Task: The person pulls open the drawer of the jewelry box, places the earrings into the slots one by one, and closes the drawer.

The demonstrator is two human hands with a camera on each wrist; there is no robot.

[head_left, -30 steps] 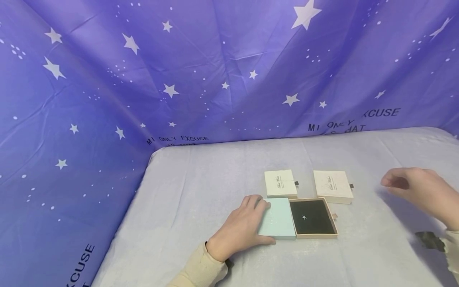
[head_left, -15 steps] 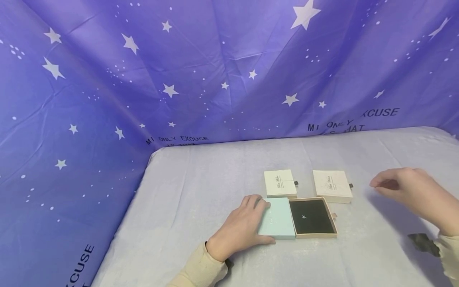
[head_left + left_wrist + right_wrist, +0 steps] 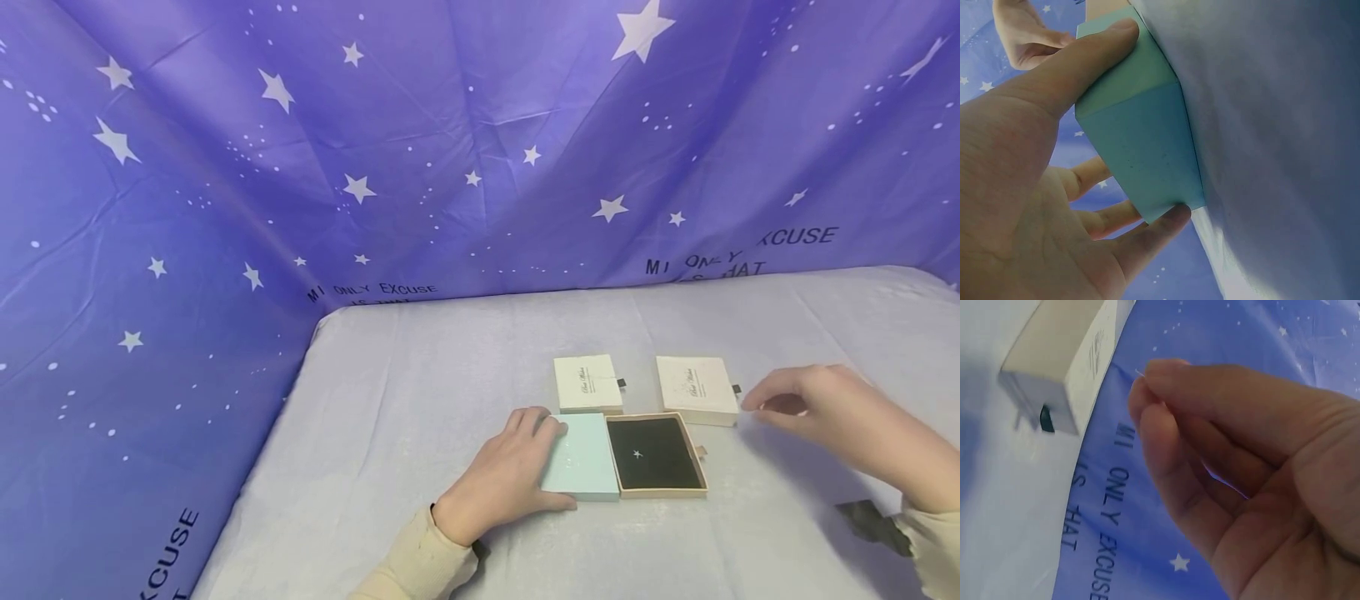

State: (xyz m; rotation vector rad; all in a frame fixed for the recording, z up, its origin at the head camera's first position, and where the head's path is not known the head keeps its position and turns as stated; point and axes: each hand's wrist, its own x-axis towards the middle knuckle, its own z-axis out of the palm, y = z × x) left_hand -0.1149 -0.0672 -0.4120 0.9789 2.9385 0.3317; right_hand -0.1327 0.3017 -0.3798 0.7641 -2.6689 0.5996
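My left hand (image 3: pixel 506 471) grips the mint-green sleeve of a drawer box (image 3: pixel 581 458), thumb on its near side and fingers over the far part, as the green end (image 3: pixel 1138 153) in the left wrist view also shows. Out of the sleeve's right side stands its kraft-edged drawer (image 3: pixel 663 496), with a black pad (image 3: pixel 660 471) bearing a small silver star-shaped piece (image 3: pixel 637 454). My right hand (image 3: pixel 821 408) hovers right of the boxes, thumb and fingertips pinched together. From between those tips pokes a thin pale sliver (image 3: pixel 1139 372); the rest of it is hidden.
Two cream drawer boxes lie behind the green one: a left box (image 3: pixel 585 383) and a right box (image 3: pixel 693 390), each with a dark pull tab on its right side. Pale cloth (image 3: pixel 450 358) covers the table. A purple star-printed curtain (image 3: pixel 450 125) hangs behind and at the left.
My right hand has moved left and slightly nearer, towards the right cream box, still pinching. My left hand, the green sleeve and its drawer have stayed in place.
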